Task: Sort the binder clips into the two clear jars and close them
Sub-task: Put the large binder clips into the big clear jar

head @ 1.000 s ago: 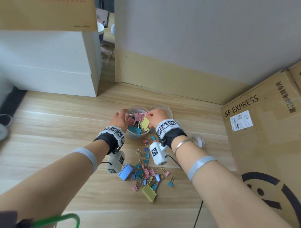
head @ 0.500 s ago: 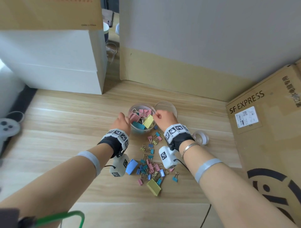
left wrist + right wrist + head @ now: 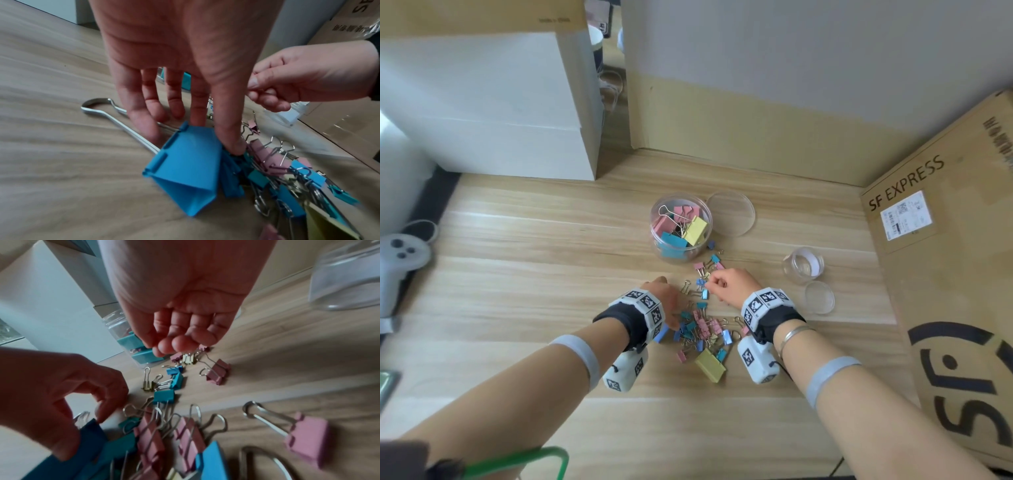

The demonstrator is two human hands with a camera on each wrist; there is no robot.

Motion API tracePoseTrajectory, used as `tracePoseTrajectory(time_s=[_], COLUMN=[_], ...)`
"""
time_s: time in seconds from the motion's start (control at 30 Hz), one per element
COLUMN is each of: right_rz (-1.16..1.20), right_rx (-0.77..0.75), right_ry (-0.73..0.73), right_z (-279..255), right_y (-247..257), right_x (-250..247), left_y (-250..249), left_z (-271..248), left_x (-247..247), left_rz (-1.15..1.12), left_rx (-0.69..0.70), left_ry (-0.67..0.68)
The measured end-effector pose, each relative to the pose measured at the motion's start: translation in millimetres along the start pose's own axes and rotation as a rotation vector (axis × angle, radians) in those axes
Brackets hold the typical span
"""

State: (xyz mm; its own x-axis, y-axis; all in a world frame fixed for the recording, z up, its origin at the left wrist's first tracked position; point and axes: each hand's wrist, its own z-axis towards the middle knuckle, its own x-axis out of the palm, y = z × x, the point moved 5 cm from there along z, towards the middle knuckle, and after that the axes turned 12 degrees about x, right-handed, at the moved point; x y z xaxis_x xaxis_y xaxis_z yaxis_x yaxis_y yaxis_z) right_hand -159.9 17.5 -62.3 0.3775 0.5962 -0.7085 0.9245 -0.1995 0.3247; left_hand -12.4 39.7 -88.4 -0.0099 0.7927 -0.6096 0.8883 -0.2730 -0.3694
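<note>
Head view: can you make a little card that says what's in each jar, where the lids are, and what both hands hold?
Big jar: open, large clips inside
Small jar: open, looks empty
Lids: big lid beside big jar; small lid beside small jar
Pile: mixed clips, unsorted
Left hand: pinches big blue clip
Right hand: pinches small clip

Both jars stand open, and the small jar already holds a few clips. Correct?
No: the small jar is empty, as the head view shows. Only the large jar holds clips. Both do stand open.
</note>
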Motion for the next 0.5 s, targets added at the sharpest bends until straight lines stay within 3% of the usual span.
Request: tracePoseTrajectory(time_s=[0.1, 0.23, 0.4, 0.5], right_rz=[0.018, 0.032, 0.038, 0.056], right_rx=[0.008, -0.003, 0.037, 0.055], right_ry=[-0.010, -0.018, 0.004, 0.017], right_z=[0, -1, -1, -4], right_y=[-5, -9, -18, -20], right_x=[3, 4, 5, 6], left_y=[-8, -7, -11, -5], left_z=[0, -5, -23, -30], left_x=[-1, -11, -69, -112], left_rz=[0.069, -0.068, -0.393, -0.630], left_rx=[0.073, 0.138, 0.313, 0.319], left_ry=[-0.009, -0.077, -0.315, -0.590])
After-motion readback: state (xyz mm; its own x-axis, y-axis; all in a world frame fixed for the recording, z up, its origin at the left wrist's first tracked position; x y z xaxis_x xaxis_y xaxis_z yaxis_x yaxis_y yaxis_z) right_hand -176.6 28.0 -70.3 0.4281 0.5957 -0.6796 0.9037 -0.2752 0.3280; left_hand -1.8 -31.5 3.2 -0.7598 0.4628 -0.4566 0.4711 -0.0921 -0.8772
